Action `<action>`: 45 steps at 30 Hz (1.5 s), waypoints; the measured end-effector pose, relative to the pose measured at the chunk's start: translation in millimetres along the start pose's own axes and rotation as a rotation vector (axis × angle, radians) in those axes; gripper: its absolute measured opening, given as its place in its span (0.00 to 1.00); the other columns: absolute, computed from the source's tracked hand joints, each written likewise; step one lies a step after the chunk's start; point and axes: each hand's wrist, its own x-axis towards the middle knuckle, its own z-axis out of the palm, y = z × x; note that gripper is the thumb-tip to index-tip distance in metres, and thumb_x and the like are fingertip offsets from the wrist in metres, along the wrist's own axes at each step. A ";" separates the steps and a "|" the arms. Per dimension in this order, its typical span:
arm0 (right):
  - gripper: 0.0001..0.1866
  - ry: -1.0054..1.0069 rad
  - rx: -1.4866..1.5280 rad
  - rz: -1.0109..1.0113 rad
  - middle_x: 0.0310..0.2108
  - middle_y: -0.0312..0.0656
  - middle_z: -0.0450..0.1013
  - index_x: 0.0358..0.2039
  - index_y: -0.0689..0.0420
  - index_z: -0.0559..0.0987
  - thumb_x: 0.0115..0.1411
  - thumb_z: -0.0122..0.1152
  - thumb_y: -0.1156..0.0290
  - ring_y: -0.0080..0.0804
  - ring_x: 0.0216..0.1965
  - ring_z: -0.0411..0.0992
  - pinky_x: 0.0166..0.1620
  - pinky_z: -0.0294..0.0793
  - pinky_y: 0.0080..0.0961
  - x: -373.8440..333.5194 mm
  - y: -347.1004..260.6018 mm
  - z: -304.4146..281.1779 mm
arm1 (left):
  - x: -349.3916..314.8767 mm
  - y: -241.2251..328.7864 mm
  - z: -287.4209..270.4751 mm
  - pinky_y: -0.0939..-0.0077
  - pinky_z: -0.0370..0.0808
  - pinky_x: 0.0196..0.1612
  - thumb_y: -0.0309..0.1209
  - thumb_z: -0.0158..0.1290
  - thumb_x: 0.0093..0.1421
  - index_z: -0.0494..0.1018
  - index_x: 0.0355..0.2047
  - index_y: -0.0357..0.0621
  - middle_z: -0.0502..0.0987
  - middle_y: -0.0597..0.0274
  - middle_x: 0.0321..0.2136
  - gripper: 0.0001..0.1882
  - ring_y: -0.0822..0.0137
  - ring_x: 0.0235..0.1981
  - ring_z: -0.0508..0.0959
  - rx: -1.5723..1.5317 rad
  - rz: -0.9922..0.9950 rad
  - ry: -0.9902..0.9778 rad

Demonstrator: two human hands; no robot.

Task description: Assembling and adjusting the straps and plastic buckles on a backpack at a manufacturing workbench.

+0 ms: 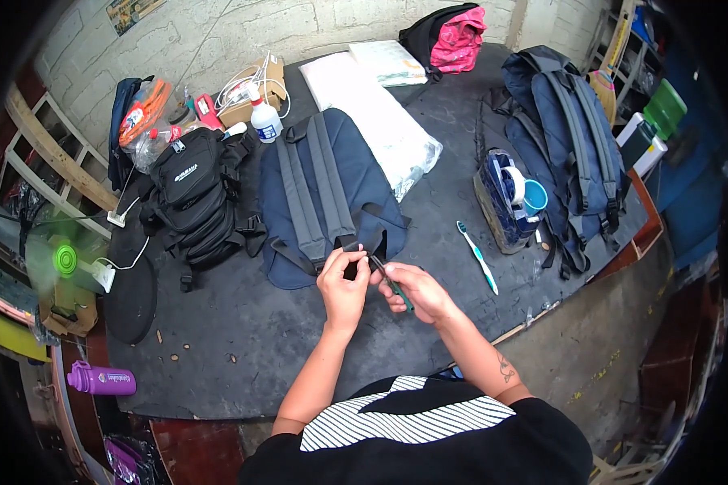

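A navy backpack [332,190] lies strap side up on the dark table [243,339], its grey shoulder straps running toward me. My left hand [342,283] pinches a black strap end at the backpack's near edge. My right hand [416,293] grips a thin dark tool with a green handle [392,284], its tip touching the strap between my two hands. Both forearms come in from the lower edge over my black and white striped top.
A black backpack [196,194] lies left of the navy one. A second blue backpack [570,137], a toiletry pouch with a blue cup [510,198] and a toothbrush [477,256] lie to the right. White plastic packages [380,121], a spray bottle [264,120], a purple bottle [101,378].
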 end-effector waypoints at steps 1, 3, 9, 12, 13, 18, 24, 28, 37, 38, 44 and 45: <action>0.17 -0.011 0.056 0.018 0.22 0.33 0.64 0.39 0.62 0.72 0.65 0.42 0.60 0.17 0.19 0.55 0.21 0.57 0.15 0.6 1.5 -0.7 | -0.1 -0.7 1.1 0.81 0.72 0.38 0.16 0.54 0.51 0.75 0.29 0.31 0.77 0.58 0.31 0.05 0.72 0.32 0.76 0.010 0.013 -0.002; 0.15 0.016 0.057 0.005 0.22 0.34 0.64 0.36 0.60 0.71 0.64 0.44 0.61 0.16 0.17 0.55 0.20 0.55 0.13 0.9 1.6 0.1 | -0.1 -3.3 2.6 0.79 0.72 0.37 0.17 0.54 0.50 0.75 0.29 0.32 0.77 0.56 0.31 0.05 0.69 0.32 0.77 -0.007 0.017 0.006; 0.08 0.105 0.048 -0.053 0.20 0.35 0.65 0.33 0.54 0.66 0.63 0.48 0.64 0.15 0.15 0.55 0.17 0.52 0.11 4.0 5.0 -1.3 | -0.4 -5.8 2.0 0.78 0.72 0.36 0.17 0.54 0.49 0.75 0.30 0.33 0.77 0.55 0.32 0.06 0.66 0.32 0.78 -0.034 0.047 0.012; 0.07 0.106 0.045 -0.060 0.20 0.35 0.65 0.32 0.53 0.65 0.62 0.49 0.65 0.15 0.15 0.55 0.17 0.51 0.12 3.2 3.4 -0.2 | -0.5 -8.1 2.2 0.78 0.72 0.37 0.17 0.54 0.49 0.75 0.30 0.33 0.77 0.55 0.32 0.06 0.67 0.33 0.78 -0.032 0.062 0.009; 0.07 0.106 0.035 -0.052 0.20 0.35 0.65 0.32 0.52 0.65 0.62 0.49 0.64 0.15 0.15 0.55 0.17 0.50 0.13 3.2 3.1 -0.1 | -0.6 -9.6 2.3 0.78 0.72 0.37 0.16 0.54 0.49 0.75 0.30 0.32 0.77 0.55 0.33 0.07 0.67 0.33 0.78 -0.033 0.063 0.012; 0.08 0.111 0.023 -0.057 0.19 0.35 0.64 0.32 0.52 0.65 0.62 0.49 0.64 0.15 0.14 0.54 0.17 0.50 0.13 3.3 1.9 -1.0 | 0.5 -8.0 0.7 0.77 0.73 0.37 0.16 0.54 0.49 0.75 0.30 0.33 0.77 0.55 0.33 0.07 0.66 0.34 0.78 -0.041 0.062 0.009; 0.08 0.122 0.025 -0.070 0.19 0.35 0.64 0.31 0.52 0.65 0.62 0.50 0.63 0.16 0.13 0.54 0.17 0.49 0.14 4.6 -0.5 0.5 | 0.2 -7.5 1.4 0.74 0.74 0.37 0.16 0.55 0.48 0.75 0.30 0.34 0.77 0.55 0.33 0.08 0.61 0.34 0.78 0.042 0.168 0.015; 0.08 0.087 0.103 -0.060 0.19 0.36 0.65 0.30 0.52 0.65 0.62 0.51 0.63 0.16 0.13 0.55 0.16 0.50 0.14 7.8 -1.0 -2.0 | 2.7 -11.6 -0.9 0.71 0.74 0.37 0.14 0.55 0.45 0.76 0.30 0.36 0.76 0.55 0.33 0.10 0.57 0.34 0.76 0.169 0.327 0.011; 0.10 0.074 0.158 -0.028 0.16 0.36 0.64 0.27 0.51 0.66 0.60 0.55 0.63 0.17 0.11 0.54 0.14 0.50 0.13 16.9 6.1 -6.5 | 1.9 -15.7 -3.2 0.72 0.73 0.36 0.14 0.55 0.44 0.76 0.30 0.36 0.76 0.54 0.33 0.11 0.58 0.34 0.76 0.157 0.373 0.022; 0.10 0.075 0.158 -0.028 0.16 0.36 0.64 0.27 0.51 0.66 0.60 0.55 0.63 0.17 0.11 0.54 0.14 0.50 0.13 17.1 6.1 -5.5 | 1.2 -15.6 -2.5 0.72 0.73 0.36 0.14 0.55 0.44 0.76 0.30 0.36 0.76 0.54 0.33 0.11 0.58 0.34 0.76 0.157 0.372 0.021; 0.12 0.123 0.074 -0.062 0.14 0.33 0.64 0.25 0.52 0.65 0.59 0.58 0.64 0.15 0.11 0.54 0.14 0.49 0.13 17.3 6.5 -4.6 | -2.2 -17.9 -0.9 0.76 0.74 0.38 0.15 0.56 0.47 0.76 0.31 0.35 0.77 0.55 0.34 0.09 0.65 0.35 0.78 0.051 0.233 0.034; 0.12 0.127 0.073 -0.065 0.14 0.33 0.63 0.25 0.52 0.65 0.59 0.57 0.65 0.16 0.11 0.54 0.14 0.49 0.13 17.3 8.2 -3.9 | -2.0 -19.7 -1.2 0.74 0.74 0.37 0.15 0.56 0.47 0.76 0.31 0.36 0.77 0.55 0.34 0.09 0.62 0.34 0.78 0.068 0.266 0.041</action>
